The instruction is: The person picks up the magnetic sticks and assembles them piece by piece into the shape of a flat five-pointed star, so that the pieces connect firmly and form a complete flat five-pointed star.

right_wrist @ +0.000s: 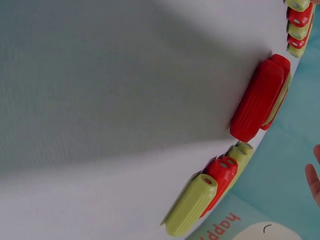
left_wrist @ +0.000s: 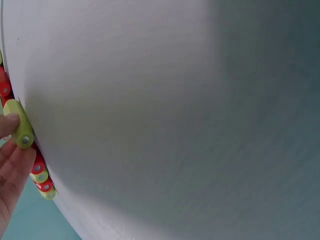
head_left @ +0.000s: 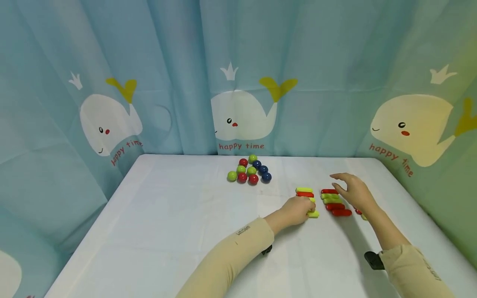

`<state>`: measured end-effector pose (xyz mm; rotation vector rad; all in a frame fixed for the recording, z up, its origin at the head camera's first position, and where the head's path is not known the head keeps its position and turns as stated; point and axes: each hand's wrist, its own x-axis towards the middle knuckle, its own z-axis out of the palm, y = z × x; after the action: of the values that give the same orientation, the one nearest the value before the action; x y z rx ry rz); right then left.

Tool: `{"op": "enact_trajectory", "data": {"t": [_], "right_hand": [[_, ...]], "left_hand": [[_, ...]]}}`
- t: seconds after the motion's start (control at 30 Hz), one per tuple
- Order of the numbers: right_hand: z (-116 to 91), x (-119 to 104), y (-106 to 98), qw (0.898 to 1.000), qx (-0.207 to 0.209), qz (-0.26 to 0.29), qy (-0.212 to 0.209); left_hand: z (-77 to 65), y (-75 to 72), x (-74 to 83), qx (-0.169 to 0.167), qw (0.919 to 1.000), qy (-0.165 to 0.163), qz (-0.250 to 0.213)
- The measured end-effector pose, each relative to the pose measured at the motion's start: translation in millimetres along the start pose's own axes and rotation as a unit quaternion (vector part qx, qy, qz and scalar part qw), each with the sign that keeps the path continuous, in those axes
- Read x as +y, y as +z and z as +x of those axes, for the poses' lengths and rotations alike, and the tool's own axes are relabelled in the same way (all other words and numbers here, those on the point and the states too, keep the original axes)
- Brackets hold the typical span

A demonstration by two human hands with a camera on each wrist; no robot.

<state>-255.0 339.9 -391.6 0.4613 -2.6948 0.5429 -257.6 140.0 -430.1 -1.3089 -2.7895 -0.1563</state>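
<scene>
My left hand (head_left: pixel 298 210) pinches a yellow-green ridged cylinder (left_wrist: pixel 20 125) between thumb and fingers, at the near part of a row of red and yellow-green cylinders (head_left: pixel 304 194). It hides part of that row in the head view. To the right lies a second row of cylinders, with a red cylinder (head_left: pixel 341 212) nearest to me. Over the far right side of that row hovers my right hand (head_left: pixel 355 192), thumb and fingers apart, holding nothing. A third group, with a yellow-green cylinder (right_wrist: pixel 190 205), is mostly hidden behind the right forearm in the head view.
Near the table's back edge sits a cluster of balls: green balls (head_left: pixel 232 176), red balls (head_left: pixel 253 179) and blue balls (head_left: pixel 266 177). A light blue curtain (head_left: pixel 179 82) with printed whales hangs around the white table (head_left: pixel 149 231).
</scene>
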Motion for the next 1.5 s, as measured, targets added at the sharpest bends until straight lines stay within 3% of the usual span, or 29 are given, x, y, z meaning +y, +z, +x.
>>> {"op": "enact_trajectory", "data": {"t": [0.17, 0.4, 0.57, 0.8, 1.17, 1.5], "right_hand": [[1, -1, 0, 1.000, -0.012, -0.003, 0.012], [0, 0, 2, 0.999, -0.027, -0.001, 0.023], [-1, -2, 4, 0.998, -0.045, 0.003, 0.039], [2, -8, 7, 0.997, -0.065, 0.001, 0.029], [2, -16, 15, 0.994, -0.100, -0.002, 0.033], [6, -41, 28, 0.995, -0.098, -0.004, -0.028]], "left_hand": [[-3.5, -2.9, 4.6, -0.011, 0.9999, -0.010, -0.006], [-15.0, -7.6, 10.6, -0.076, 0.9971, 0.011, -0.002], [-22.0, -8.3, 11.9, -0.103, 0.9944, 0.023, -0.012], [-33.4, -10.7, 6.0, -0.107, 0.9927, 0.053, -0.014], [-62.0, -18.0, -9.1, -0.097, 0.9930, 0.030, -0.059], [-103.0, -35.9, -37.5, -0.116, 0.9880, 0.001, -0.101]]}}
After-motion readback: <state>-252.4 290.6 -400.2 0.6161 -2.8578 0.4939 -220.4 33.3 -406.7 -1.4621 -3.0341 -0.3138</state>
